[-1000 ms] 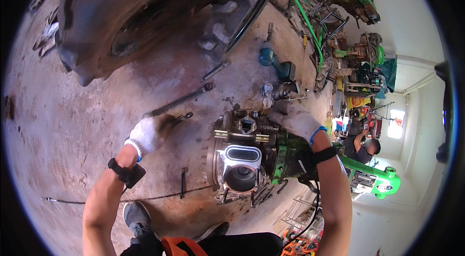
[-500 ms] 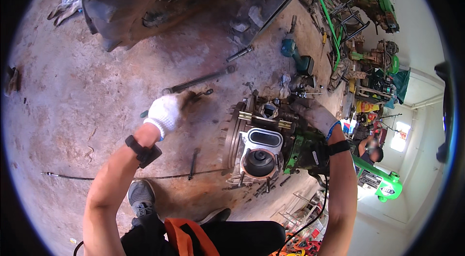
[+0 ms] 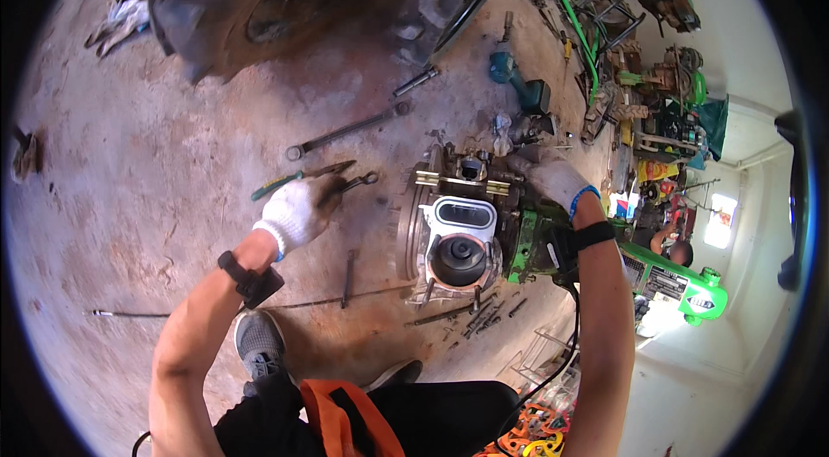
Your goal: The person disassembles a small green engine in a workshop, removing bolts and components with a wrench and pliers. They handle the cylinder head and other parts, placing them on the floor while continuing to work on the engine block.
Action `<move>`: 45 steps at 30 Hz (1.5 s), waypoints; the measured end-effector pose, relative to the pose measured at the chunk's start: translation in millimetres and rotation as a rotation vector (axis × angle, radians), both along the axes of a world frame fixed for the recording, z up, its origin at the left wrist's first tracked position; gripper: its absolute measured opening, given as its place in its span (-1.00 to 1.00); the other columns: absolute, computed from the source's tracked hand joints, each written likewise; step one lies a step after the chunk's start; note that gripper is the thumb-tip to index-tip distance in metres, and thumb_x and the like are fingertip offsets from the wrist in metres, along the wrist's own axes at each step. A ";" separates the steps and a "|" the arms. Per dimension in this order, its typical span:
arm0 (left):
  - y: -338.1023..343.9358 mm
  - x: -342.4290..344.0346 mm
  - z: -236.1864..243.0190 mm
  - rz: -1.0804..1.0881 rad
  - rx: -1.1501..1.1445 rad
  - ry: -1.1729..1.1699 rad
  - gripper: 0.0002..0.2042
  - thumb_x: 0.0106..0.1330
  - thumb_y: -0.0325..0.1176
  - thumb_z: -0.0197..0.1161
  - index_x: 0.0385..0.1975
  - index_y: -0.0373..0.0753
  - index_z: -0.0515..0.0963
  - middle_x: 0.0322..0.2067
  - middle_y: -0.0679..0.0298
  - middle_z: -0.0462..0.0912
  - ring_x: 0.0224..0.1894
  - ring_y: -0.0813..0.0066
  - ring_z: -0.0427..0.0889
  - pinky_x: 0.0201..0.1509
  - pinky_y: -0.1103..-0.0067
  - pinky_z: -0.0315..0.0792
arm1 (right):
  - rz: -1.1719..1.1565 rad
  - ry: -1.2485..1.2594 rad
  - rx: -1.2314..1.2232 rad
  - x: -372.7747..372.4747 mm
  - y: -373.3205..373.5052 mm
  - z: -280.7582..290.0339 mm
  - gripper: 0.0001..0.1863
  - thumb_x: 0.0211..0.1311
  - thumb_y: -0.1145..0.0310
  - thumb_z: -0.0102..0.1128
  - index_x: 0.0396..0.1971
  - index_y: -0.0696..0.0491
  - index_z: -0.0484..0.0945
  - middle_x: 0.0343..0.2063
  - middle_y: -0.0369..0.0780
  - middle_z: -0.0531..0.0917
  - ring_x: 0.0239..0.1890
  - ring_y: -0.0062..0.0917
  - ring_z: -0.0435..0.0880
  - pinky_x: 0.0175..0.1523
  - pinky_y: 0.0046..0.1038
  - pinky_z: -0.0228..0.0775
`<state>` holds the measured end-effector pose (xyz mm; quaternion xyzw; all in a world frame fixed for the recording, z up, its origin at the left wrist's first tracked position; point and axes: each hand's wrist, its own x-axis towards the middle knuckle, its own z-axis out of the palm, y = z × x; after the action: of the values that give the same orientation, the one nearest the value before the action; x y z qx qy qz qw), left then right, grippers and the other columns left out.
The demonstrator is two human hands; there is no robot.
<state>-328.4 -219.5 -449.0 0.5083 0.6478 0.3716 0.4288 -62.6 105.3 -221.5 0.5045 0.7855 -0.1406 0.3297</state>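
Note:
My left hand (image 3: 300, 208), in a white knitted glove dirty at the fingers, is closed around a small spanner (image 3: 361, 180), whose ring end sticks out toward the engine. Just beyond it, pliers with green handles (image 3: 278, 184) lie on the floor. The engine block (image 3: 464, 260) stands in front of me on the right, with a round open bore and a pale flange with an oval opening. My right hand (image 3: 553, 179), also gloved, reaches to the engine's far right side. Its fingers are low and dark against the metal parts, so their grip is unclear.
A long ring spanner (image 3: 350, 130) and a socket (image 3: 416, 82) lie beyond my left hand. A large tyre (image 3: 207, 16) stands at the far left. Behind the engine lies a teal cordless power tool (image 3: 518, 84). Bolts (image 3: 488, 316) are scattered nearer me. Another person sits at the right.
My left hand has drawn slightly nearer to me with the spanner, uncovering more of the pliers. My right hand stays at the engine's far side. The whole view has shifted a little.

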 end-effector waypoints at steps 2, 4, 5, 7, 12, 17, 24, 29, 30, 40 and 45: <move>1.6 4.4 7.7 0.033 -0.002 -0.081 -0.67 0.60 -0.23 0.22 0.21 -0.23 0.69 -0.13 -0.18 0.80 -0.04 -0.25 0.78 0.04 0.08 0.64 | -0.092 0.124 -0.072 6.3 -0.9 0.0 -0.38 0.60 -0.06 0.29 0.28 0.22 0.70 0.23 0.09 0.77 0.29 -0.07 0.74 0.42 -0.22 0.51; 3.8 6.7 14.2 -0.013 -0.139 -0.139 -0.65 0.61 -0.24 0.28 0.25 -0.25 0.69 0.00 -0.14 0.82 0.04 -0.16 0.81 0.13 0.18 0.67 | -0.034 0.095 -0.017 9.7 0.7 -4.4 -0.40 0.63 -0.04 0.27 0.30 0.20 0.69 0.23 0.04 0.79 0.31 -0.10 0.73 0.43 -0.24 0.50; 5.5 8.3 17.1 -0.023 -0.175 -0.165 -0.64 0.62 -0.22 0.27 0.27 -0.25 0.68 0.00 -0.14 0.83 0.05 -0.14 0.82 0.14 0.19 0.67 | -0.022 0.094 -0.009 9.9 2.9 -7.4 -0.42 0.65 -0.02 0.23 0.31 0.18 0.69 0.22 0.05 0.78 0.30 -0.08 0.74 0.43 -0.23 0.50; 8.4 10.6 20.9 -0.012 -0.177 -0.216 -0.60 0.66 -0.17 0.24 0.33 -0.26 0.65 0.03 -0.14 0.84 0.08 -0.09 0.83 0.19 0.21 0.67 | 0.013 0.056 0.005 7.3 8.1 -14.3 -0.45 0.69 0.00 0.18 0.32 0.17 0.68 0.22 0.07 0.78 0.31 -0.07 0.74 0.42 -0.21 0.50; 0.2 25.8 23.0 0.017 -0.247 -0.439 -0.55 0.66 -0.16 0.25 0.38 -0.32 0.60 0.06 -0.11 0.83 0.12 0.03 0.83 0.23 0.25 0.65 | 0.009 0.035 0.025 3.9 10.4 -13.8 -0.48 0.70 0.03 0.15 0.29 0.15 0.69 0.22 0.11 0.75 0.32 -0.02 0.72 0.40 -0.20 0.50; -14.5 42.4 13.5 0.065 -0.338 -0.489 -0.53 0.66 -0.14 0.23 0.39 -0.31 0.59 0.06 -0.12 0.83 0.13 0.05 0.82 0.23 0.27 0.63 | 0.074 0.001 -0.082 3.1 10.7 -8.7 -0.50 0.73 0.04 0.10 0.30 0.13 0.70 0.22 0.08 0.77 0.31 -0.02 0.72 0.40 -0.22 0.50; -29.5 67.0 -7.3 -0.023 -0.378 -0.321 -0.43 0.61 -0.06 0.28 0.49 -0.27 0.50 0.29 -0.13 0.74 0.36 -0.18 0.69 0.42 0.17 0.54 | 0.079 0.083 0.071 3.6 -2.8 -7.3 -0.46 0.69 -0.02 0.16 0.30 0.11 0.72 0.25 0.10 0.76 0.37 -0.01 0.69 0.45 -0.19 0.47; -34.0 66.8 -5.3 0.085 -0.324 -0.411 -0.47 0.64 -0.21 0.27 0.51 -0.31 0.47 0.17 -0.05 0.78 0.03 0.14 0.81 0.12 0.32 0.67 | 0.181 -0.001 0.057 -0.8 -8.7 -5.6 -0.60 0.67 0.27 0.09 0.32 0.06 0.70 0.20 0.10 0.76 0.32 0.02 0.70 0.43 -0.17 0.51; -32.9 62.6 -2.6 0.091 -0.325 -0.426 -0.48 0.65 -0.24 0.26 0.51 -0.31 0.47 0.11 0.00 0.79 -0.10 0.23 0.79 0.01 0.35 0.69 | 0.247 -0.029 0.072 -1.7 -10.1 -6.5 -0.60 0.67 0.28 0.07 0.30 0.07 0.70 0.18 0.11 0.76 0.31 0.03 0.70 0.42 -0.15 0.52; -35.1 56.9 12.2 0.108 -0.333 -0.341 -0.45 0.58 -0.21 0.28 0.49 -0.31 0.47 0.26 -0.19 0.74 0.32 -0.12 0.73 0.38 0.22 0.57 | -0.031 0.252 0.069 13.4 -22.0 -17.5 -0.60 0.65 0.18 0.16 0.18 0.15 0.74 0.12 0.15 0.78 0.26 0.06 0.72 0.33 -0.12 0.53; -34.4 61.5 4.0 -0.074 -0.291 -0.107 -0.48 0.54 -0.24 0.29 0.45 -0.26 0.51 0.20 -0.22 0.74 0.30 -0.27 0.68 0.36 0.11 0.56 | 0.205 0.049 0.140 20.9 -5.7 -29.4 -0.58 0.61 0.15 0.20 0.22 0.12 0.72 0.06 0.13 0.80 0.18 0.06 0.74 0.29 -0.16 0.55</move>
<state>-266.9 -253.9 -445.0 0.4441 0.6518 0.2842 0.5451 -41.7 99.6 -250.9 0.4399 0.8485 -0.0634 0.2872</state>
